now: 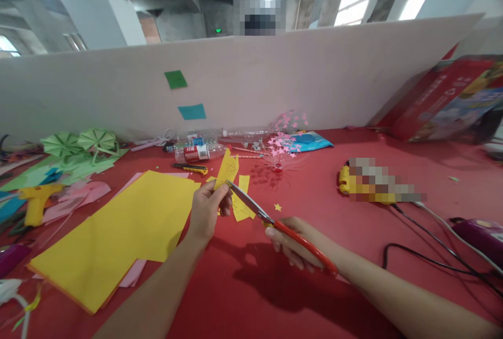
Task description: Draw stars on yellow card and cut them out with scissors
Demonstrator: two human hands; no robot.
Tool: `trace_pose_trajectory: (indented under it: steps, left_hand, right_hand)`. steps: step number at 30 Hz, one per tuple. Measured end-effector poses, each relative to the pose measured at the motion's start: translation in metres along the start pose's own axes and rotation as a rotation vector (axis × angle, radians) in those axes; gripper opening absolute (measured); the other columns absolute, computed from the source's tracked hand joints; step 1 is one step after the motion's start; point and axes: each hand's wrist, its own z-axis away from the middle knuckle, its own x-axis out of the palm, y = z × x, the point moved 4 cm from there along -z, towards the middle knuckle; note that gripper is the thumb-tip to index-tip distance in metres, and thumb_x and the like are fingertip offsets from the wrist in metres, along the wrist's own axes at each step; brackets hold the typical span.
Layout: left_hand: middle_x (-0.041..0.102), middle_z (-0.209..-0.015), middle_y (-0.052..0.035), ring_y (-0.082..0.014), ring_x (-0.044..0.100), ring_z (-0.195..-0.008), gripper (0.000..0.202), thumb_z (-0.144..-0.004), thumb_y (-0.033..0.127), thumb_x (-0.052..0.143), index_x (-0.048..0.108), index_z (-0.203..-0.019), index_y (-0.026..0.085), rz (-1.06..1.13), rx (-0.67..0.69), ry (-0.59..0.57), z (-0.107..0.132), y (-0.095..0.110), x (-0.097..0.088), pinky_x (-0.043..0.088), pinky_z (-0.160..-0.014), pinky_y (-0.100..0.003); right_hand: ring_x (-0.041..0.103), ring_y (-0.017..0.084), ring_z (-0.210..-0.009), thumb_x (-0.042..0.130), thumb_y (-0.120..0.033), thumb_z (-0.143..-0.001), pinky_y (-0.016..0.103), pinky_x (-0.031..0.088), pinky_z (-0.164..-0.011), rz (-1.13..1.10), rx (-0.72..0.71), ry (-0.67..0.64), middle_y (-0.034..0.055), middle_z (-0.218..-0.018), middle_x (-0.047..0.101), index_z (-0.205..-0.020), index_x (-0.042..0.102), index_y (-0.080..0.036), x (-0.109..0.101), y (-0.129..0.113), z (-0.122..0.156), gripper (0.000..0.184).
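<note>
My left hand [208,208] pinches a strip of yellow paper [228,167] with a star outline drawn on it. In my right hand [296,242] is a pair of red-handled scissors [251,204], its tips touching or very near the strip by my left thumb. Whether the blades are parted is hard to tell. Behind my left hand lie more yellow paper scraps [244,205]. A small cut-out yellow star [277,207] rests on the red table just right of the blades. Beyond it stands a spray of pink paper stars [283,142] on thin stems.
Yellow paper sheets [129,213] lie left, near a yellow glue gun [37,200] and green folded paper [96,142]. A utility knife [192,169] and plastic bottles [216,153] lie at the back before a white partition [251,82]. A yellow power strip [345,181] with cables lies right.
</note>
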Motion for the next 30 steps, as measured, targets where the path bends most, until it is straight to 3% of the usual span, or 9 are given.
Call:
trace_pose_trajectory:
  steps: [17, 30]
  left_hand:
    - [0.056, -0.047, 0.0036, -0.0067, 0.047, -0.035, 0.020, -0.076, 0.030, 0.058, 0.057, -0.063, 0.015, -0.013, 0.018, 0.001, 0.000, 0.003, 0.000, 0.036, -0.036, -0.019]
    - [0.056, -0.048, 0.0033, -0.0067, 0.047, -0.035, 0.020, -0.077, 0.030, 0.057, 0.057, -0.063, 0.015, -0.043, 0.052, 0.013, 0.000, 0.004, -0.001, 0.036, -0.037, -0.019]
  right_hand:
    - [0.038, 0.005, -0.031, 0.047, -0.068, -0.077, 0.016, 0.031, -0.032, 0.042, -0.100, -0.021, -0.0059, -0.042, 0.045, -0.067, 0.050, -0.017, 0.002, -0.013, 0.007, 0.052]
    - [0.038, 0.006, -0.028, 0.053, -0.058, -0.080, 0.016, 0.026, -0.027, -0.045, -0.024, 0.013, -0.0058, -0.038, 0.045, -0.064, 0.051, -0.017, 0.003, 0.000, -0.001, 0.044]
